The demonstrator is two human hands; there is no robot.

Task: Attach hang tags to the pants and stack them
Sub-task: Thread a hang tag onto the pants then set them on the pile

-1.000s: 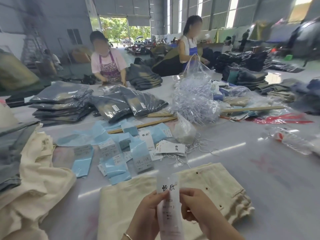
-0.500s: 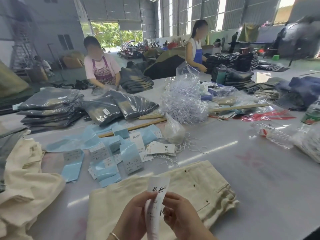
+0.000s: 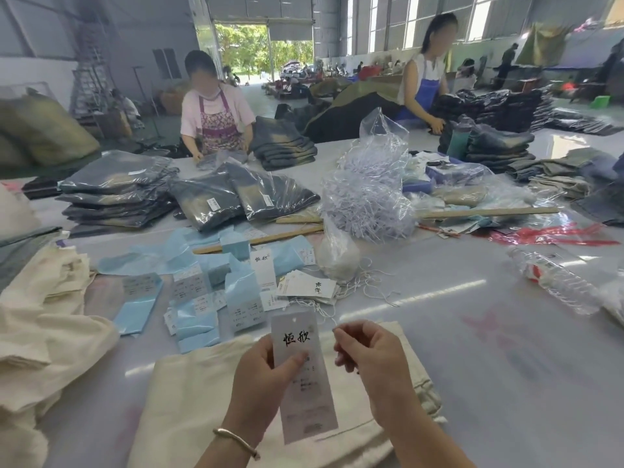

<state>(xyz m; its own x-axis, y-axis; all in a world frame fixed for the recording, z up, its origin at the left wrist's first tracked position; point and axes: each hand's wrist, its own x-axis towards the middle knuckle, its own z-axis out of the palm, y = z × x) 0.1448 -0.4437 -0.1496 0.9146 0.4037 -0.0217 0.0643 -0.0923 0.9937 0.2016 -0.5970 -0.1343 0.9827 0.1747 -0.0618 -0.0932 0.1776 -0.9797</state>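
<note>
Holding the long white hang tag (image 3: 305,376) upright in my left hand (image 3: 261,380), I have the thumb pressed across its printed face and the fingers curled behind it, just above the folded cream pants (image 3: 189,400) lying on the grey table (image 3: 506,366). My right hand (image 3: 368,352) sits just beside the tag's right edge, fingers curled in and the tips pinched together; I think a thin white string runs from them, but it is too fine to be sure. A metal bangle (image 3: 236,440) circles my left wrist. Beyond the pants lie blue tag packets (image 3: 196,319) and loose white tags (image 3: 307,287), with a bag of tag strings (image 3: 368,197) farther back. More cream pants are heaped at my left (image 3: 44,319). A plastic bottle (image 3: 553,282) lies on its side to the right.
</note>
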